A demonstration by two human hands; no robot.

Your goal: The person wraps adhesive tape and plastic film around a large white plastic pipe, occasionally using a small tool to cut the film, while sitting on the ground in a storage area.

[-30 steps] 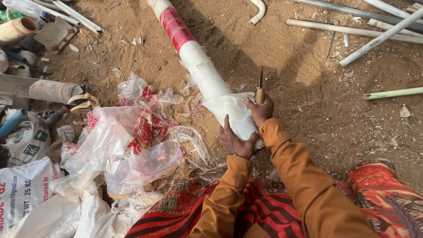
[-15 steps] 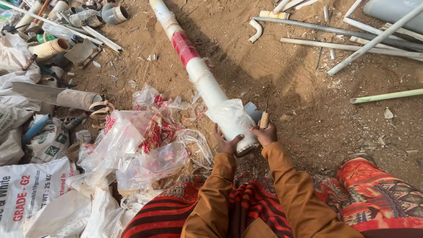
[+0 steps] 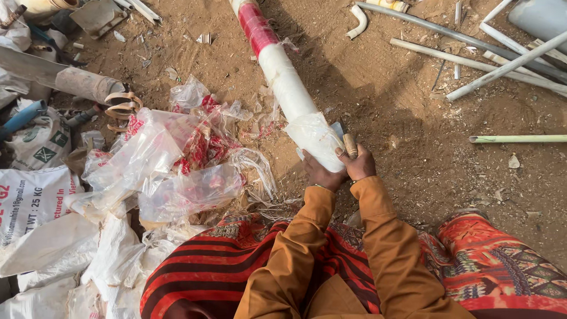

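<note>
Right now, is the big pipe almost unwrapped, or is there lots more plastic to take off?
A fair bit looks done: a heap of torn clear plastic lies beside the pipe, and its white middle looks bare. In hand: the left hand grips the near end, the right hand holds a wooden-handled tool at the clear wrap there. That wrap is left.

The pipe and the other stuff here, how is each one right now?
Pipe: lying on the dirt, near end wrapped in clear plastic.
Left hand: gripping the wrapped end.
Right hand: shut on a wooden-handled tool, blade against the pipe.
Plastic pile: crumpled, loose.
Thin pipes: lying scattered.
</note>
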